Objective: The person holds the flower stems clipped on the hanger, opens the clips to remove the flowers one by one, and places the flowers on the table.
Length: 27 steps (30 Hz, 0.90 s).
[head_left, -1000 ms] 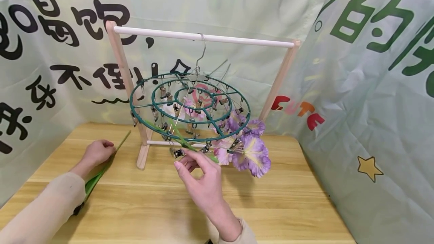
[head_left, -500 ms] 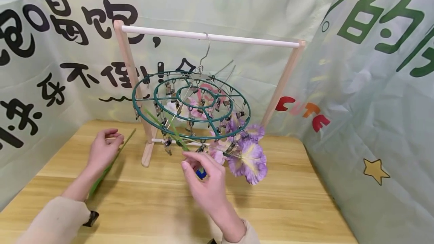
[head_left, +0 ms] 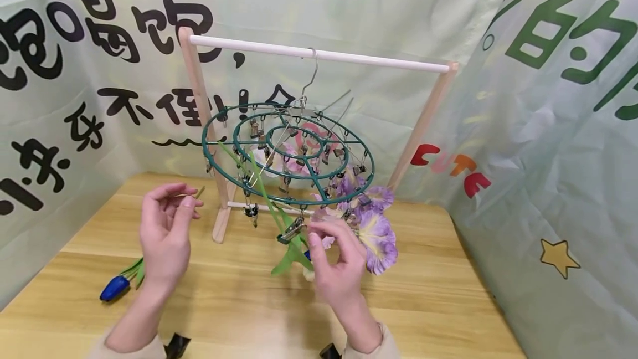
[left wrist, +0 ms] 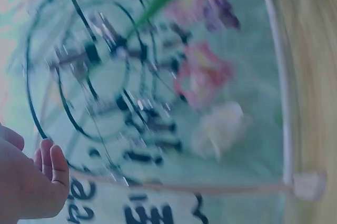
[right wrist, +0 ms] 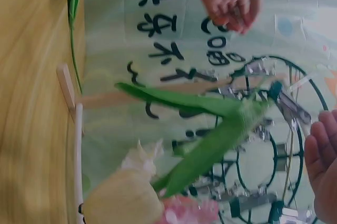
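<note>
My right hand (head_left: 341, 262) is beside a metal clip (head_left: 292, 232) at the front of a round green clip hanger (head_left: 319, 186). In the right wrist view a small gap shows between its fingers and the clip (right wrist: 292, 107). Near that clip hangs a green-leaved stem (head_left: 286, 262) with a cream tulip (right wrist: 124, 197); a bit of blue shows behind my fingers. My left hand (head_left: 164, 234) is raised left of the hanger, fingers loosely bent, holding nothing. Behind it a blue tulip (head_left: 114, 288) lies on the table, its stem partly hidden.
The hanger hooks onto the white bar (head_left: 319, 55) of a wooden rack, whose left post (head_left: 204, 93) stands behind my left hand. Purple artificial flowers (head_left: 376, 231) and pink ones (head_left: 294, 162) hang at the right and back. Printed cloth (head_left: 523, 126) encloses the wooden table (head_left: 239, 303).
My left hand has risen from beside the tulip stem and moved right, uncovering the blue tulip head. My right hand has shifted right, and the clip and green leaves now show left of it.
</note>
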Each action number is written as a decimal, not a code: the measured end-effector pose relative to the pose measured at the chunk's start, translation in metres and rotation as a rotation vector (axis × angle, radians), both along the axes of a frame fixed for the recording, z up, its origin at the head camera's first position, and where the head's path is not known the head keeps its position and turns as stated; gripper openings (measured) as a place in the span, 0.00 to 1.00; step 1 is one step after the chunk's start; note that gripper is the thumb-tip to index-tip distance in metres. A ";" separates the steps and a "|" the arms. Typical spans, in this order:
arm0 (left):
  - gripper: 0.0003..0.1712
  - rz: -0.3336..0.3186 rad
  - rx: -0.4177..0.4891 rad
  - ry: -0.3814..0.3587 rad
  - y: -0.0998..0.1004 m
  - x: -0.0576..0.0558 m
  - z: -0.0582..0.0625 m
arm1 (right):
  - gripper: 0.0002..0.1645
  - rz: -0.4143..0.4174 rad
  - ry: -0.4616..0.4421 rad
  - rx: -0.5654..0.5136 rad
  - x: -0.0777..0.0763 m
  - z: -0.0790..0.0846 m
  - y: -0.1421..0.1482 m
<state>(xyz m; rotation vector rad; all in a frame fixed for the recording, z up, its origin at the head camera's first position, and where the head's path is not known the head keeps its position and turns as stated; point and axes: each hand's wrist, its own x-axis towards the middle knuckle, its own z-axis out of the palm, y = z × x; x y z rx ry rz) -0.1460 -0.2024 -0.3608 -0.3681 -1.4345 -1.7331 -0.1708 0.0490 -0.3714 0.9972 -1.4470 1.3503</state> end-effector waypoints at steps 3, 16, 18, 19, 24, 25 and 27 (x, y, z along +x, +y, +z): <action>0.16 -0.034 -0.037 0.066 0.020 0.007 0.005 | 0.09 -0.031 -0.100 0.024 -0.002 0.003 0.009; 0.15 0.019 -0.322 0.117 0.075 0.012 -0.008 | 0.14 -0.090 -0.342 0.222 -0.002 -0.001 0.021; 0.15 0.014 -0.334 0.091 0.080 0.011 -0.011 | 0.15 -0.065 -0.383 0.237 -0.002 -0.001 0.021; 0.15 0.012 -0.337 0.076 0.082 0.011 -0.012 | 0.16 -0.047 -0.405 0.240 -0.002 -0.001 0.021; 0.17 0.000 -0.314 0.027 0.091 0.009 -0.012 | 0.19 0.039 -0.492 0.228 -0.001 0.000 0.019; 0.17 -0.004 -0.305 0.029 0.092 0.009 -0.012 | 0.19 0.049 -0.506 0.225 -0.001 0.000 0.018; 0.16 -0.014 -0.289 0.038 0.095 0.009 -0.011 | 0.20 0.064 -0.532 0.220 -0.001 0.001 0.017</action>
